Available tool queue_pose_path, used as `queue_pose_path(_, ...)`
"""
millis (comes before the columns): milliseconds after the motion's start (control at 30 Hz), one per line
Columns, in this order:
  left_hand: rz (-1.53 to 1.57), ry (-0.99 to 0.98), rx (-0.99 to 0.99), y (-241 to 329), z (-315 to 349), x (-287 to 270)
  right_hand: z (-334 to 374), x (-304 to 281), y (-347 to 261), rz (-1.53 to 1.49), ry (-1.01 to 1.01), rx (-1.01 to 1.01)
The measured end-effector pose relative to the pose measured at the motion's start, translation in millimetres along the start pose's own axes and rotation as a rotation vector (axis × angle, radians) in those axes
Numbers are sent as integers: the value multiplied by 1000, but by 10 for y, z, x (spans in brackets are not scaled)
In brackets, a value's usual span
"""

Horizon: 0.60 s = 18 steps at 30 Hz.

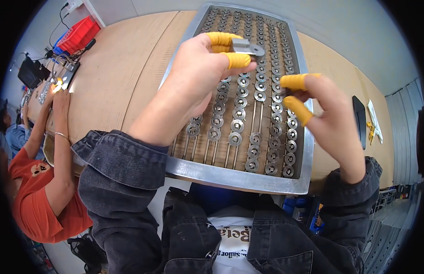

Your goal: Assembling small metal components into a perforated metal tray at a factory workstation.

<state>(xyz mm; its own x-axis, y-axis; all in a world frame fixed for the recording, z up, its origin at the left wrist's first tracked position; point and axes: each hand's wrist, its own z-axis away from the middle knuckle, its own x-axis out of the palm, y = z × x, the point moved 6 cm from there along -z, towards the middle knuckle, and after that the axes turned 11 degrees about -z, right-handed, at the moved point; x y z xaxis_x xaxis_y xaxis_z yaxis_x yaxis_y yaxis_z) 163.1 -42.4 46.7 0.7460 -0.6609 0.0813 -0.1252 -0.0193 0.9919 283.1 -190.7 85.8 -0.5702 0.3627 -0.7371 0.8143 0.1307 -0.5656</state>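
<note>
My left hand (198, 59) is over the far middle of a metal-framed rack, with yellow covers on its fingers. Pinched in it is a small grey metal block with a rounded, holed end (248, 48). My right hand (324, 102), also in yellow finger covers, is curled above the rack's right side. Its thumb and forefinger close around something small and dark that I cannot make out. Below both hands, the rack (230, 176) carries rows of round metal discs with square centres (235, 138), set along thin paired rods. My left hand hides part of the rows.
The rack lies on a brown tabletop (129, 59). A red bin (80, 35) stands at the far left. A co-worker in an orange shirt (47, 205) works under a small lamp at left. A dark flat object (359, 121) and yellow scissors (371, 131) lie at right.
</note>
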Motion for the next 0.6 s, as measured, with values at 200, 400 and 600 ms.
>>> queue_pose_path(200, -73, -61, -10, -110, 15, -9, -229, -149, 115, -336, 181, -52)
queue_pose_path(400, -110, -120, -20, -167, 38, 43, -409, 118, 255, -321, 122, -94)
queue_pose_path(600, -124, -158, -47, -198, 51, 47, -389, 219, 342, -398, 111, -107)
